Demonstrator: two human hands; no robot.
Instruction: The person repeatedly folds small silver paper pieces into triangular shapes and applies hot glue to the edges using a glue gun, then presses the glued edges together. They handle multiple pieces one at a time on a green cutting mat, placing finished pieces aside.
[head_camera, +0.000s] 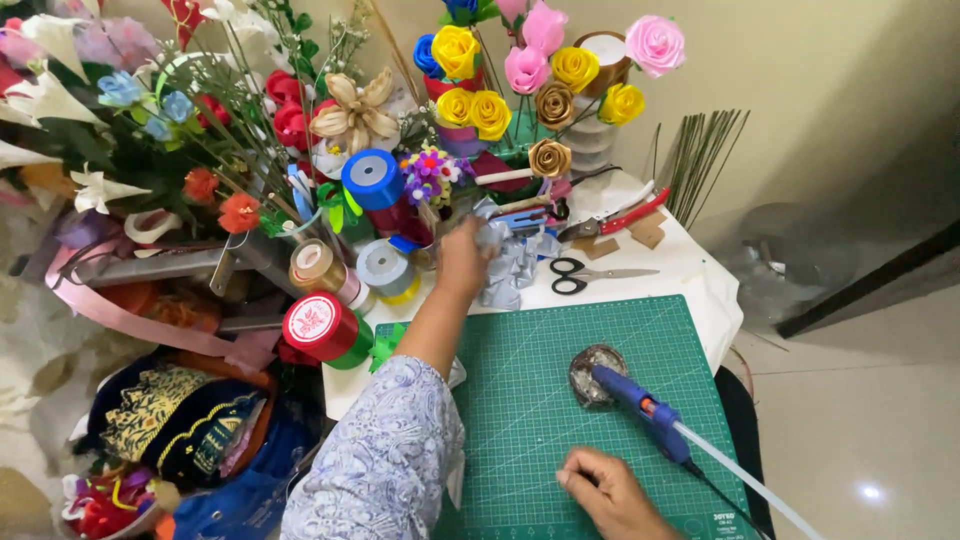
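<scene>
A: Status? How far along?

B: Early, I'd judge. Left hand is out at the bench's far edge, fingers closed on a silver-grey ribbon piece beside the scissors. Nothing assembled on the green cutting mat yet. Glue gun lies idle, nozzle on a small foil dish.

A: Right hand?

B: Right hand rests on the mat's near edge, fingers curled, empty as far as I can see.

A: Blind spots?

B: Ribbon shape is blurred; the palm hides part of it.

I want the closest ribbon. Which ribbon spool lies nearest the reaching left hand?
The pale grey spool, just left of the left hand. The blue, gold and red spools lie farther off.
</scene>
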